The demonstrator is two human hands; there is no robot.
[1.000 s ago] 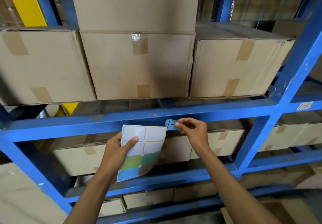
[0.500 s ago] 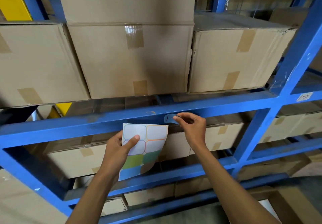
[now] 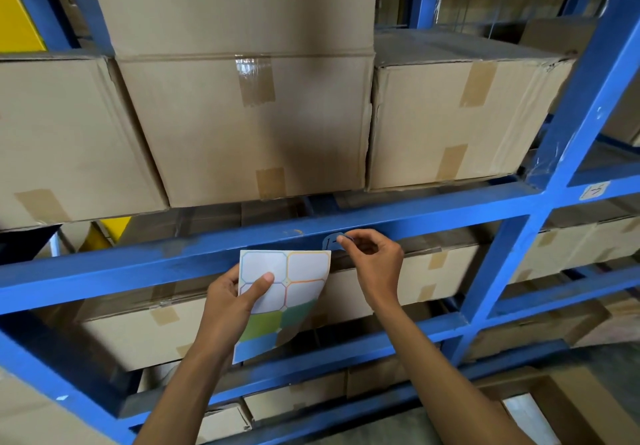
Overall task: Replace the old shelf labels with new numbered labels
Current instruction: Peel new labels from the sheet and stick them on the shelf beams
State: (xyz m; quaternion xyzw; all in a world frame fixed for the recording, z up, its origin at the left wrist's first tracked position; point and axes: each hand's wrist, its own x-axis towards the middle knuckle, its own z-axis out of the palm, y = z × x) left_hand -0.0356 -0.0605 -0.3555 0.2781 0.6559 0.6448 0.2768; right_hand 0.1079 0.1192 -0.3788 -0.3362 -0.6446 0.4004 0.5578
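Just below the middle of the frame, your right hand (image 3: pixel 375 266) pinches a small blue paper label (image 3: pixel 330 242) between thumb and fingertips, holding it against the front of the blue metal shelf beam (image 3: pixel 138 264). Just left of it, your left hand (image 3: pixel 230 302) grips a white sticker sheet with coloured outlined labels (image 3: pixel 282 295), thumb pressed on its face. Taped brown cardboard boxes (image 3: pixel 249 125) fill the shelf above. At the right edge, a white handwritten label (image 3: pixel 594 191) sits on another beam.
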